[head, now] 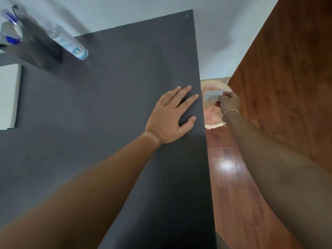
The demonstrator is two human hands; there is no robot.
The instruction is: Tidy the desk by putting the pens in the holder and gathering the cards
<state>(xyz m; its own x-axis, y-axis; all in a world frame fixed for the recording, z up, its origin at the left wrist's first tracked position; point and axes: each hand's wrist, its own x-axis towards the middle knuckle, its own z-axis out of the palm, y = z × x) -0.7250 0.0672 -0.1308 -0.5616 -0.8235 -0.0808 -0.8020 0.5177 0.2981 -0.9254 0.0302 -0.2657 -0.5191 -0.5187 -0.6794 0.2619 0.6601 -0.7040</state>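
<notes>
My left hand (172, 114) lies flat, fingers spread, on the dark grey desk (107, 105) near its right edge and holds nothing. My right hand (230, 102) reaches down past the desk's right edge, below the desktop, and pinches a pale card (212, 95) between thumb and fingers. A thin bracelet circles that wrist. At the far left back of the desk stands a dark pen holder (36, 47) with blue-and-white pens (10, 20) in it, blurred.
A clear plastic water bottle (66, 42) stands beside the holder. A white sheet or pad (9, 96) lies at the desk's left edge. Right of the desk are a reddish wooden floor (233, 186), a round pale mat (213, 112) and a brown wooden panel (287, 69).
</notes>
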